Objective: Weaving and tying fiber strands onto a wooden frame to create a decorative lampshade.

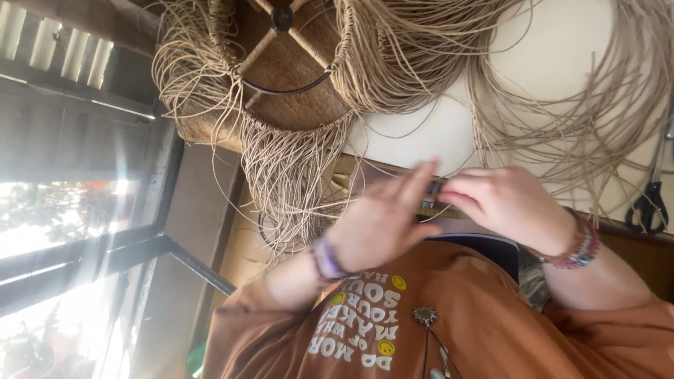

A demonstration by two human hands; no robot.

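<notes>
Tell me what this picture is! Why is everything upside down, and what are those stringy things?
The camera sits on a person's head and looks down, so the view comes out tilted and their orange shirt fills the bottom. There is no machine here, only two bare hands. The left hand, with a purple wristband, and the right hand, with a beaded bracelet, meet in the middle; its fingers seem to pinch something thin, but it is too blurred to be sure. The stringy things are long tan cords hanging from a half-woven round frame. More loose cords spread over the pale table. Black scissors lie at the right edge.
</notes>
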